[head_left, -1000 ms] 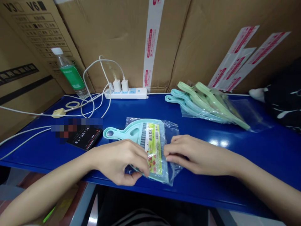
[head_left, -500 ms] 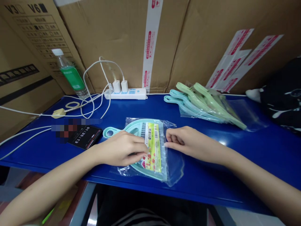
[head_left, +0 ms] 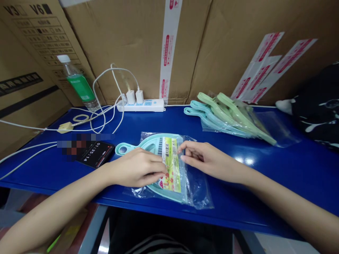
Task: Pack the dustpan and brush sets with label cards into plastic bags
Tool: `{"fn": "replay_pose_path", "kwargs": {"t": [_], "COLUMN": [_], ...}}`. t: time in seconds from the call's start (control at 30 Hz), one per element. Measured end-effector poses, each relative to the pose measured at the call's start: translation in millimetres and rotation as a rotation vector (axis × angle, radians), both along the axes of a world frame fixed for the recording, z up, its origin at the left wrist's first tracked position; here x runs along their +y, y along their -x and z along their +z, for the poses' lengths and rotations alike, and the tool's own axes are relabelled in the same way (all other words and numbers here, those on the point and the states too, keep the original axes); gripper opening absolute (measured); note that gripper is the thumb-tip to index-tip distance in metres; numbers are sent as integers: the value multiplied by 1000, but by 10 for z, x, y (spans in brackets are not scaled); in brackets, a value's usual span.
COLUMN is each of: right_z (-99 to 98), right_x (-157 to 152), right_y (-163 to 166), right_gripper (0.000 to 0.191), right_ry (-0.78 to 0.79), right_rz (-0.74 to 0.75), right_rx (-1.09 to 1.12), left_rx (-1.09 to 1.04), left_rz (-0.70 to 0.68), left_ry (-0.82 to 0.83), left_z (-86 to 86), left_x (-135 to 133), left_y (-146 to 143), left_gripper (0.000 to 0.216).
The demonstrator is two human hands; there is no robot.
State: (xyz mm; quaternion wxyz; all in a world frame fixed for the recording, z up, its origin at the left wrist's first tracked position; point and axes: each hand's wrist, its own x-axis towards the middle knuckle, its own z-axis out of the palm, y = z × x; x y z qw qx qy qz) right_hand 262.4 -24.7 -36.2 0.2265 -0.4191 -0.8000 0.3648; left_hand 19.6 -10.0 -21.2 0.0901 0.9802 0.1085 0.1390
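A light-blue dustpan (head_left: pixel 150 145) with a grey-bristled brush lies flat inside a clear plastic bag (head_left: pixel 200 194), its handle pointing left. A yellow-green printed label (head_left: pixel 174 176) covers part of it. My left hand (head_left: pixel 141 167) rests on the dustpan with fingers bent and closed, holding it down against the table. At the dustpan's right edge hovers my right hand (head_left: pixel 200 157), fingers loosely curled and the thumb apart from the index finger. Nothing shows in its grasp; whether a fingertip touches the bag, I cannot tell.
Several blue and green bagged dustpans (head_left: pixel 225 116) are piled at the back right. A phone (head_left: pixel 96 153) showing a timer, a power strip (head_left: pixel 155 105) with white cables and a water bottle (head_left: pixel 81 86) stand left on the blue table (head_left: pixel 265 190). Cardboard (head_left: pixel 127 38) walls the back.
My right hand has shifted slightly left over the dustpan's edge, and its fingers have loosened. The bag's loose end now lies flatter and spread further right. My left hand stays put.
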Motion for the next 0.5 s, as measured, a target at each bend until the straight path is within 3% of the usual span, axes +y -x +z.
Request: {"fn": "replay_pose_path", "kwargs": {"t": [0.13,0.3,0.5], "right_z": [-91,-87,-92], "right_x": [-15,-76,-42], "right_y": [84,161,96], "right_gripper": [24,49,52], "right_ry": [-67,-152,-165], "right_rz": [-123,-208,-174], "right_rx": [-71,-301,-191], "left_rx": [16,26,36], "left_rz": [12,6,1], "left_ry": [-3,12,-2], "left_z": [-5,-20,-18], "left_x": [-2,-9,-5], "left_y": [-2,-10,-16], "left_gripper": [27,26,25]}}
